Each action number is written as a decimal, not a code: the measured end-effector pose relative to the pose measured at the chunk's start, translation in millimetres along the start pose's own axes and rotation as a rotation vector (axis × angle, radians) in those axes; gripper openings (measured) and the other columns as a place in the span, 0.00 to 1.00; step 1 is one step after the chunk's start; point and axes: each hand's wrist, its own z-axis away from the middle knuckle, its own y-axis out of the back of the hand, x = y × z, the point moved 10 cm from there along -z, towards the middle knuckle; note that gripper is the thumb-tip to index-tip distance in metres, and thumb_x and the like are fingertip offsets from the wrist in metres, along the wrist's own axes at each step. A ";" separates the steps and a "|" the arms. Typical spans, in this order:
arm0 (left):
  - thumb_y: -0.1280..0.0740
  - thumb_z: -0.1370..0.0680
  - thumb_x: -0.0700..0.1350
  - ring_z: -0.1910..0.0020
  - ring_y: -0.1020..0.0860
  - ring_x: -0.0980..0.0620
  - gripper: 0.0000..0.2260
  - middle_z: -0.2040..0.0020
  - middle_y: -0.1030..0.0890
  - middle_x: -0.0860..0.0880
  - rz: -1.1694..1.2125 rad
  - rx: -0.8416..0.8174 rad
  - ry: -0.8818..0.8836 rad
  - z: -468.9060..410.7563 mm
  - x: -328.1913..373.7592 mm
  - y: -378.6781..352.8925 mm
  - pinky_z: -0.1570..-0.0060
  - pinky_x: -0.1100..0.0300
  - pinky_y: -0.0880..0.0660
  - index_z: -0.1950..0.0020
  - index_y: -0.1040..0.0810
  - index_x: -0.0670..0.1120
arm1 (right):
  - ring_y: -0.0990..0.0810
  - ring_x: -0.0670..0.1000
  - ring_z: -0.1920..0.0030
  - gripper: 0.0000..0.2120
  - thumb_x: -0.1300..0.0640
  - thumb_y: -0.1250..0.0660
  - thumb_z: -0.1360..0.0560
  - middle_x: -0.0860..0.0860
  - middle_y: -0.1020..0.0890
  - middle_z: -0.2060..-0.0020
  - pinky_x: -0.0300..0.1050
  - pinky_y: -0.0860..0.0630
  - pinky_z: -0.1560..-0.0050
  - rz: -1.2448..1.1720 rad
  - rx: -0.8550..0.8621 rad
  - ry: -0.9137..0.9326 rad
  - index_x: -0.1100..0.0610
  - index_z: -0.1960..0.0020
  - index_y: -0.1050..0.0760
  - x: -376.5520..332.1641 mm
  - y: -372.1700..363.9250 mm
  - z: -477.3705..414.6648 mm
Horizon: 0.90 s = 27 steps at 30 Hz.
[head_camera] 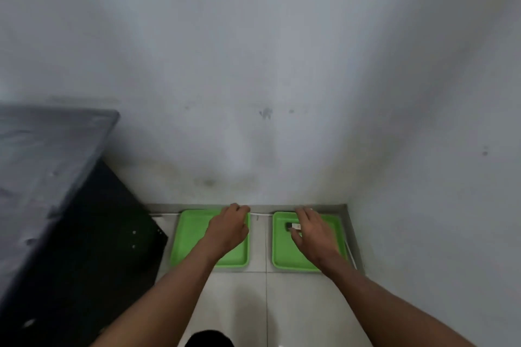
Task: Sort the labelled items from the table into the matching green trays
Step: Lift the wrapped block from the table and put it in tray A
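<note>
On the tiled floor (236, 304) against the wall, two green trays sit side by side for sorting: the left hand (227, 229) curls loosely, holding nothing visible, over the left tray (189, 234), while the right hand (313, 231), fingers spread, is likely setting a small dark labelled item (291, 226) in the right tray's (335, 229) far-left corner.

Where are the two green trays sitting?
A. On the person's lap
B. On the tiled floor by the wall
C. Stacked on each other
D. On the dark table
B: the left tray and the right tray lie side by side, apart, on the pale tiled floor against the wall.
</note>
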 end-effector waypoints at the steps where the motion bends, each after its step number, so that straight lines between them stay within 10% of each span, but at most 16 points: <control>1: 0.38 0.23 0.43 0.37 0.28 0.42 0.20 0.36 0.26 0.44 0.008 0.008 0.003 12.1 10.5 32.0 0.46 0.47 0.25 0.31 0.31 0.47 | 0.26 0.64 0.38 0.27 0.55 0.28 0.29 0.65 0.24 0.38 0.58 0.26 0.41 -0.004 0.007 0.004 0.63 0.34 0.30 -15.5 36.1 1.9; 13: 0.40 0.20 0.46 0.31 0.32 0.42 0.24 0.27 0.33 0.43 -0.128 0.092 0.070 132.7 54.9 292.1 0.38 0.45 0.27 0.25 0.40 0.48 | 0.35 0.58 0.30 0.27 0.48 0.39 0.22 0.60 0.34 0.29 0.55 0.33 0.34 0.021 -0.003 0.179 0.57 0.28 0.40 -202.9 295.5 -4.2; 27: 0.38 0.23 0.43 0.37 0.26 0.38 0.19 0.35 0.26 0.40 -0.118 0.165 0.212 297.8 -217.9 403.5 0.41 0.45 0.25 0.32 0.30 0.46 | 0.30 0.59 0.33 0.25 0.49 0.36 0.23 0.60 0.28 0.33 0.56 0.27 0.39 -0.023 -0.001 0.338 0.58 0.30 0.36 -506.9 223.6 16.8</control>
